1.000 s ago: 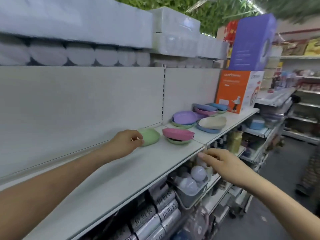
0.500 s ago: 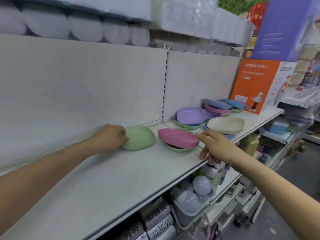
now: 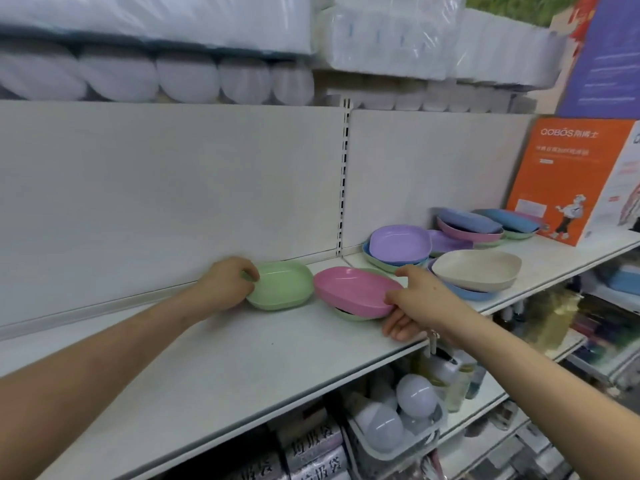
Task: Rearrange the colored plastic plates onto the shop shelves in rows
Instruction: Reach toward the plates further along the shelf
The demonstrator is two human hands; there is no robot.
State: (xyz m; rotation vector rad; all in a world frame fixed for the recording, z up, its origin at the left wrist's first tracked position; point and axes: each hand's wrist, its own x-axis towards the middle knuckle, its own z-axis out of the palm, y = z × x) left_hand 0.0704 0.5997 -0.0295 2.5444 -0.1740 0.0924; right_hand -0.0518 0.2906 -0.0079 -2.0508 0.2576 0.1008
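Here, frame centre: left hand (image 3: 227, 285) grips left rim of green plate (image 3: 282, 285) on white shelf (image 3: 242, 355). Right hand (image 3: 420, 299), fingers closed on right edge of pink plate (image 3: 353, 289), tilted atop another green one. More plates stacked at right.

A shop aisle: long white metal shelves (image 3: 242, 358) with slotted uprights run in tiers. Plastic-wrapped bundles of white paper rolls (image 3: 173, 77) fill the tier above the fingers, an orange printed product box (image 3: 568, 174) stands far to their right, and packaged goods and a basket of white bulbs (image 3: 398, 420) sit below them.
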